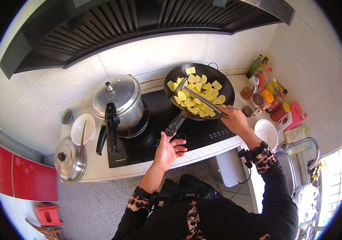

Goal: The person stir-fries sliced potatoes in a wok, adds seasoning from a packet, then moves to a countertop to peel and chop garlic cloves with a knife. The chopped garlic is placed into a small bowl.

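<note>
A black wok (229,90) on the right side of the cooktop holds pale yellow slices (199,87) that look like potato. My right hand (235,120) grips the handle of a metal spatula (202,98), whose blade lies among the slices at the wok's left side. Just below the end of the wok's black handle (177,123) is my left hand (168,151), palm up with its fingers spread and nothing held in it. Whether a fingertip touches that handle, I cannot tell.
Left of the wok stands a lidded pressure cooker (123,99). A white bowl (78,127), a chopstick-like stick and a metal lid (69,165) sit at the counter's left end. Seasoning jars (268,96), bottles (254,66), another white bowl (266,132) and a sink faucet (304,140) are at right. A range hood (147,34) hangs above.
</note>
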The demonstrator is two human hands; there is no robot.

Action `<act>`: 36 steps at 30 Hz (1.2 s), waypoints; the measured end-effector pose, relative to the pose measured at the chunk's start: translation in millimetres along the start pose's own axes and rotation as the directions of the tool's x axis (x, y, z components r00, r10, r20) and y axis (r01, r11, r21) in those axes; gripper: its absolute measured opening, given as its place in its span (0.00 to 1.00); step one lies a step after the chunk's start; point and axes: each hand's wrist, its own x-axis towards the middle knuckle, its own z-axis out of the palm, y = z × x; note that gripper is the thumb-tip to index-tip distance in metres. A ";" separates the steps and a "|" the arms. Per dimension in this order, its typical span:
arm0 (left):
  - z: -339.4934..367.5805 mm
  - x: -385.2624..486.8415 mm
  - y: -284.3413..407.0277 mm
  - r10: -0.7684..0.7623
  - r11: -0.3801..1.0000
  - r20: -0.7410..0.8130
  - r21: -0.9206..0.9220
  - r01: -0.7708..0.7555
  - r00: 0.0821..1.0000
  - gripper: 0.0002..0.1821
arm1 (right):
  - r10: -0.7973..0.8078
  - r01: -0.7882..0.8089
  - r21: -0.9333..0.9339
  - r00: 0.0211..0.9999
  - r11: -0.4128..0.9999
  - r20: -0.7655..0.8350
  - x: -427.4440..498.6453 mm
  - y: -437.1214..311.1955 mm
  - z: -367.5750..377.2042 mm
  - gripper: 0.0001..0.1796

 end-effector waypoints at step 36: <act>-17.9 4.2 -18.5 -0.041 0.999 -0.067 0.018 0.043 0.997 0.37 | 0.263 -0.266 0.125 0.964 0.956 0.045 -74.3 93.5 -40.3 0.26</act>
